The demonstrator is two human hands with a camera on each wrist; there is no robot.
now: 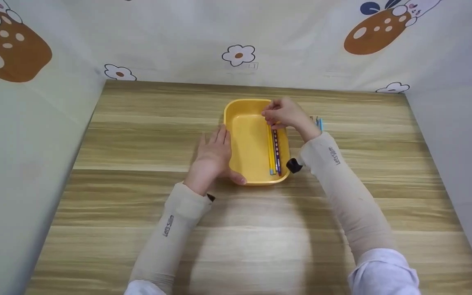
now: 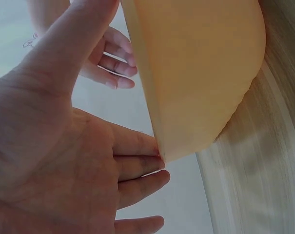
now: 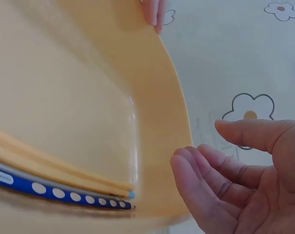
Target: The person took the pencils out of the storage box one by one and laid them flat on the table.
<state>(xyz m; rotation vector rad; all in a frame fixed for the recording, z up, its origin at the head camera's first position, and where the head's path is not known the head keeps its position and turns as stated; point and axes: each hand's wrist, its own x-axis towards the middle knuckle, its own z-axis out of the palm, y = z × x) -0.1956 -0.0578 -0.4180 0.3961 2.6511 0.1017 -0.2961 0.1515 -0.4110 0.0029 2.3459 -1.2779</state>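
A yellow rectangular tray [image 1: 246, 151] sits on the table, its long sides running away from me. Along its right side lie several pencils, among them yellow pencils [image 1: 271, 155] and a dark blue pencil [image 3: 64, 194] with white dots. My left hand [image 1: 213, 155] rests against the tray's left side, fingers straight at the rim and thumb by the near corner; the left wrist view shows the fingertips touching the rim [image 2: 149, 112]. Over the far right corner hovers my right hand [image 1: 287, 112], fingers loosely bent. Nothing shows between its thumb and fingers [image 3: 186, 180] in the right wrist view.
More pencils [image 1: 321, 124], one light blue, lie on the table right of the tray, partly hidden behind my right wrist. The wood-grain table [image 1: 137, 196] is bordered at the back and both sides by pale printed sheets [image 1: 178, 45].
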